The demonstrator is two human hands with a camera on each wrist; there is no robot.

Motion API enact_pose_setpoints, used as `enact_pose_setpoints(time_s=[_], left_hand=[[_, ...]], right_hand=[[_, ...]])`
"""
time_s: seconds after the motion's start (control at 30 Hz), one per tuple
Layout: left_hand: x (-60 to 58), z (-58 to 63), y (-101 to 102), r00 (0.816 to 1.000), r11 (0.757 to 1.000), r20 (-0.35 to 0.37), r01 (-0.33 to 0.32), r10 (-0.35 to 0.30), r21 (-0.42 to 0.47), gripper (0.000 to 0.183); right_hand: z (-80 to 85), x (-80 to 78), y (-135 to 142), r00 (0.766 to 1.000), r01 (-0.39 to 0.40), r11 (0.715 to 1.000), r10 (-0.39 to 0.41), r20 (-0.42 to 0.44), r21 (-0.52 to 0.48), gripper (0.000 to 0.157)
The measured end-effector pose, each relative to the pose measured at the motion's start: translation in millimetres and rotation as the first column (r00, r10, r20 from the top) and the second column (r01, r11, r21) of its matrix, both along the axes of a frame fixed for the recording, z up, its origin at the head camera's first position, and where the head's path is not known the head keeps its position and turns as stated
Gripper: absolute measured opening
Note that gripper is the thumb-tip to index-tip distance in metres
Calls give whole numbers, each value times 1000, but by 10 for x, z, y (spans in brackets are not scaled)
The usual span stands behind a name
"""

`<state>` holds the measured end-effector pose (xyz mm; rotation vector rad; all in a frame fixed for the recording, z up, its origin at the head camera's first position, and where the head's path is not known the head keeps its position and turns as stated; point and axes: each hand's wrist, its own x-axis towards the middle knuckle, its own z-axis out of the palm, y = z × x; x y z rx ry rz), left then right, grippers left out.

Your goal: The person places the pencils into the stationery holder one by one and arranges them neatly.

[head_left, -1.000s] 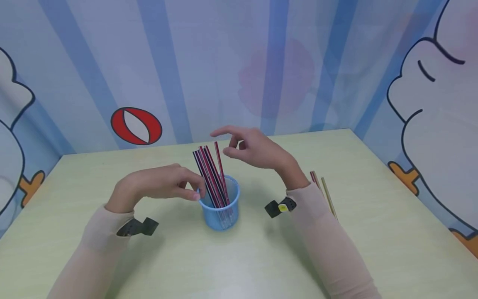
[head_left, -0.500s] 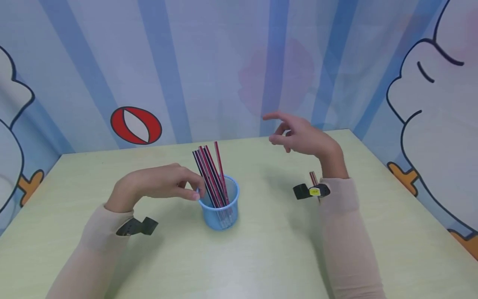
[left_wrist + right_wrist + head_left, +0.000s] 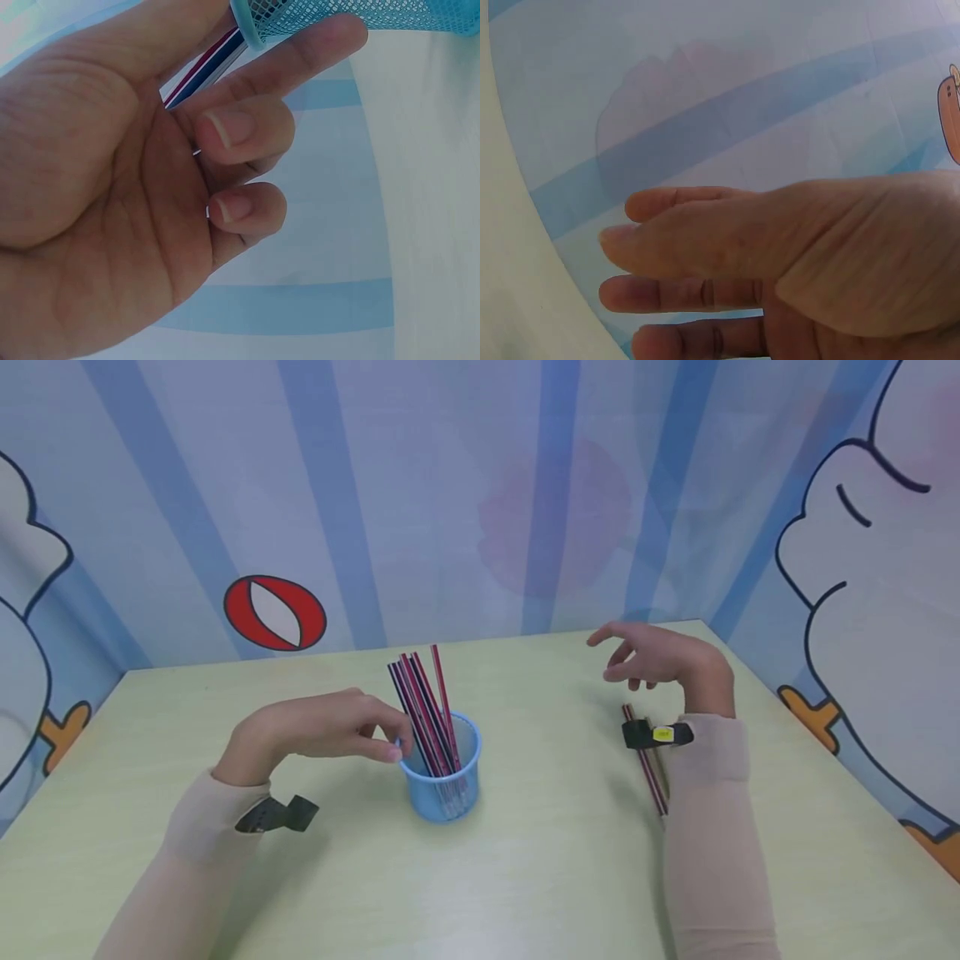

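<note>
A blue mesh cup (image 3: 441,797) stands upright on the table, with several long thin striped sticks (image 3: 427,714), like pencils in red and dark tones, leaning to the left in it. My left hand (image 3: 326,727) pinches the cup's left rim between thumb and fingers. In the left wrist view, the cup's mesh wall (image 3: 405,11) shows by the index finger, and striped sticks (image 3: 208,66) pass behind the hand. Over the back right of the table, my right hand (image 3: 660,656) holds nothing, its fingers loosely bent. Beneath it and its wrist lie a few more sticks (image 3: 651,772), partly hidden by the sleeve.
The pale table (image 3: 517,868) reaches back to a blue striped cloth backdrop (image 3: 450,510) with cartoon pictures. Each wrist carries a black camera mount (image 3: 281,814).
My right hand has moved away from the cup to the right, rising and then lowering toward the sticks on the table. The left hand and the cup have stayed in place.
</note>
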<state>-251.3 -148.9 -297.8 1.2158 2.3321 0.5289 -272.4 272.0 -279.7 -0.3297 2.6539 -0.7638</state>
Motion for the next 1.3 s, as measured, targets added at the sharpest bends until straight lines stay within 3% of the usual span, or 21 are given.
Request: enact_pose_setpoints(time_s=[0.27, 0.5, 0.83, 1.03, 1.13, 1.3], left_hand=[[-7, 0, -2, 1000, 1000, 4, -4, 4, -1, 9], [-10, -17, 4, 1000, 1000, 11, -8, 8, -9, 10], [-4, -13, -3, 1000, 1000, 14, -10, 10, -8, 11], [-4, -4, 8, 1000, 1000, 15, -7, 7, -8, 10], [-2, 0, 10, 1000, 1000, 12, -11, 11, -9, 9], [2, 7, 11, 1000, 1000, 14, -18, 18, -14, 9]], right_hand=[[-198, -61, 252, 998, 27, 1000, -28, 50, 15, 40], [-383, -138, 343, 982, 76, 995, -85, 167, 57, 39], [-531, -167, 272, 961, 131, 989, -145, 235, 75, 35], [-649, -210, 148, 955, 157, 985, -169, 242, 69, 23], [-666, -252, 83, 964, 130, 988, -145, 222, 81, 17], [-634, -335, -5, 977, 19, 1000, -22, 213, 15, 19]])
